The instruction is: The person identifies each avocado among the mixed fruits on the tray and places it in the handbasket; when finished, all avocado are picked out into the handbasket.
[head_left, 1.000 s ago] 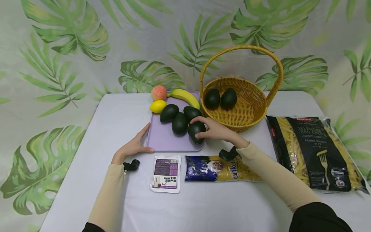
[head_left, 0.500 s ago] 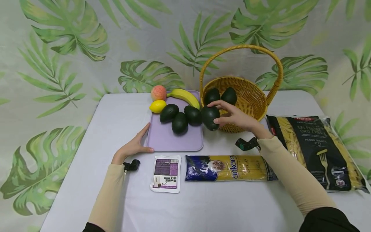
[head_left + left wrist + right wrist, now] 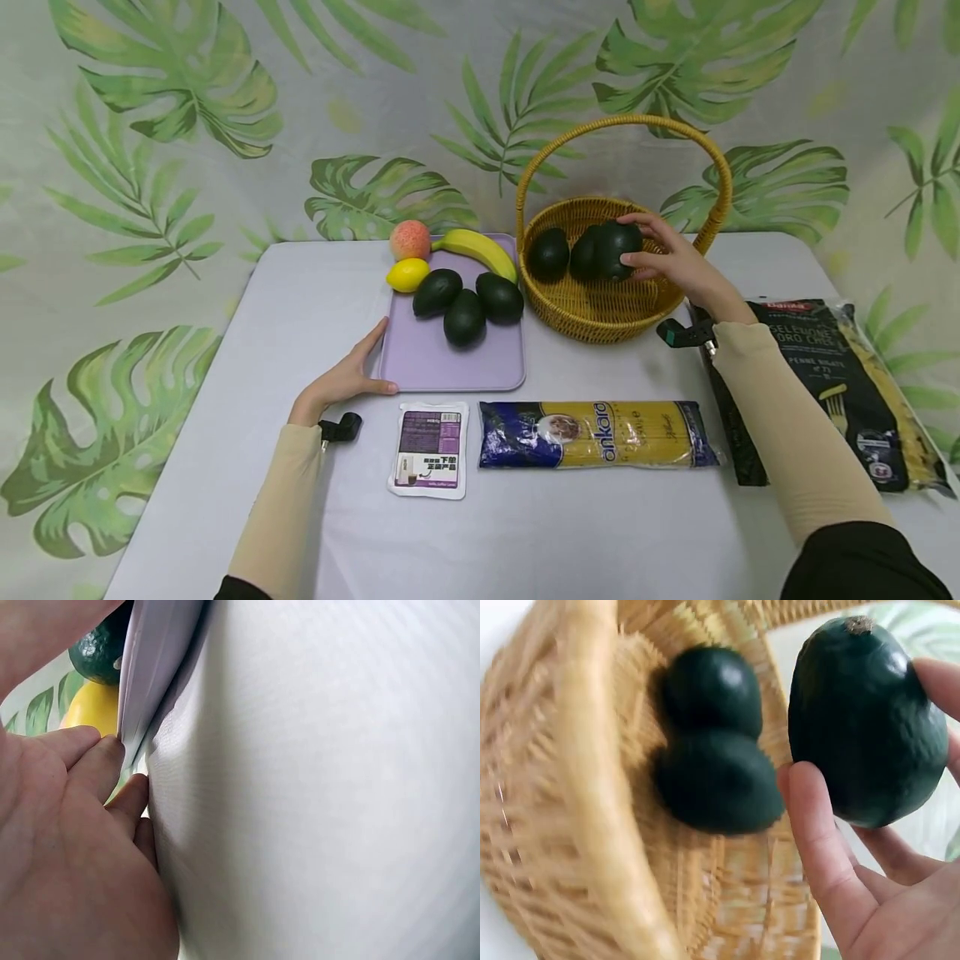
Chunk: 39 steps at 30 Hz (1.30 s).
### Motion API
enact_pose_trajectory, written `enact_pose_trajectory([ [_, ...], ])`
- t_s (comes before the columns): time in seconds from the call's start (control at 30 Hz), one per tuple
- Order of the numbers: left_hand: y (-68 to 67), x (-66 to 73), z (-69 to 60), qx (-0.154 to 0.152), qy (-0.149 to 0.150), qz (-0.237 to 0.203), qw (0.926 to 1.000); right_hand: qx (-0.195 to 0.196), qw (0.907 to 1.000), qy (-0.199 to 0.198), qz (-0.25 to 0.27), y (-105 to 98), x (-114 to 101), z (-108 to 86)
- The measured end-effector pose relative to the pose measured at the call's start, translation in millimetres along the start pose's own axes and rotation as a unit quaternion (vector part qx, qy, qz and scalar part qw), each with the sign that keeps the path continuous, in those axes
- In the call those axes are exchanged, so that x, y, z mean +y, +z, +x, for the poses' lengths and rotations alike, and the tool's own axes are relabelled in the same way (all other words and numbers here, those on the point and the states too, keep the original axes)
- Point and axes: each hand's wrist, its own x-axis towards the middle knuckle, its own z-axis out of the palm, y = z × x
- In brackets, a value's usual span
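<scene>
The right hand (image 3: 678,262) grips a dark green avocado (image 3: 618,249) over the wicker basket (image 3: 592,327). In the right wrist view, thumb and fingers hold that avocado (image 3: 866,724) above the basket's inside, where two more avocados (image 3: 718,780) lie touching. At the lilac tray's (image 3: 450,367) left edge rests the left hand (image 3: 341,385), thumb and fingers spread against the rim. The left wrist view shows the left hand's (image 3: 82,817) fingertips at the tray's side (image 3: 154,667). Three avocados (image 3: 465,319) sit on the tray with a banana (image 3: 477,250), beside a lemon (image 3: 408,275) and a peach (image 3: 410,240).
In front of the tray lie a white and purple packet (image 3: 429,451) and a blue and yellow pasta pack (image 3: 596,435). A large black penne bag (image 3: 870,400) lies at the right, partly under the right forearm. The basket's tall handle (image 3: 622,122) arches over its opening.
The right hand has lifted an avocado from the tray's right side and carried it right and back, over the basket. The left hand has stayed at the tray's edge.
</scene>
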Motion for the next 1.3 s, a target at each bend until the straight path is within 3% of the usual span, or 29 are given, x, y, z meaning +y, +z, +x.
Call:
enact_pose_trajectory([
  [0.23, -0.1, -1.4, 0.5, -0.002, -0.004, 0.002, 1.0, -0.01, 0.9978, 0.029, -0.059, -14, 2, 8.8],
  [0.57, -0.7, -1.2, 0.5, 0.0, -0.004, -0.004, 1.0, -0.018, 0.989, 0.083, -0.121, -16, -7, 31.1],
  [0.83, 0.9, -3.7, 2.2, 0.005, 0.002, -0.006, 1.0, -0.04, 0.9852, 0.122, -0.114, -20, 6, 44.5],
  [1.3, -0.2, -2.0, -0.3, 0.0, 0.001, -0.006, 1.0, -0.044, 0.9712, 0.14, -0.187, -12, 10, 47.0],
])
